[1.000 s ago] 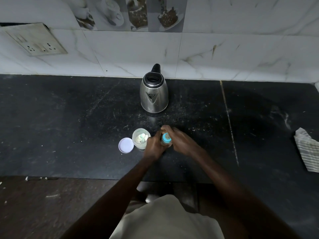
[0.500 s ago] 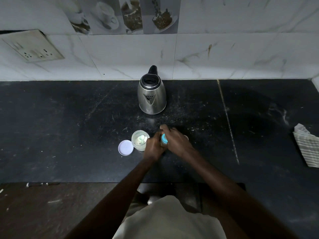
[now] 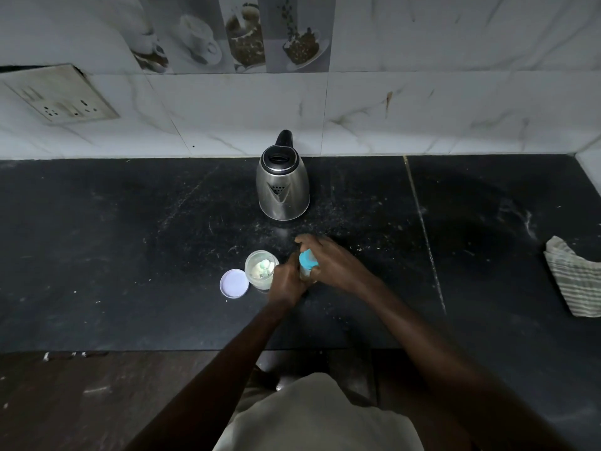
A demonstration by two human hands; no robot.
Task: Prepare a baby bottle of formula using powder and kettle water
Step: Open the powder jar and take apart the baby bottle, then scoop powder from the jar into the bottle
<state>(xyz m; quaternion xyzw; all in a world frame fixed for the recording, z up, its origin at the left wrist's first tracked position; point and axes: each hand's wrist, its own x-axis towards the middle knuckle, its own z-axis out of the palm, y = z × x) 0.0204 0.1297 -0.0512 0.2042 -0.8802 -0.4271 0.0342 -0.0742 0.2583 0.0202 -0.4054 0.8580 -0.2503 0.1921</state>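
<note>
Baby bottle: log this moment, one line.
left hand grips bottle | right hand grips blue cap | powder jar open, lid beside | kettle behind

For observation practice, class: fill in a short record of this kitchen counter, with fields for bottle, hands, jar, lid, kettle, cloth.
bottle: blue-topped, between both hands
left hand: grips bottle's body
right hand: curled round bottle's top
jar: open, left of bottle
lid: on counter, left of jar
kettle: behind bottle, untouched
cloth: far right of counter

Bare forearms [image 3: 227,353] and a pale beige garment [image 3: 318,418] below them.
</note>
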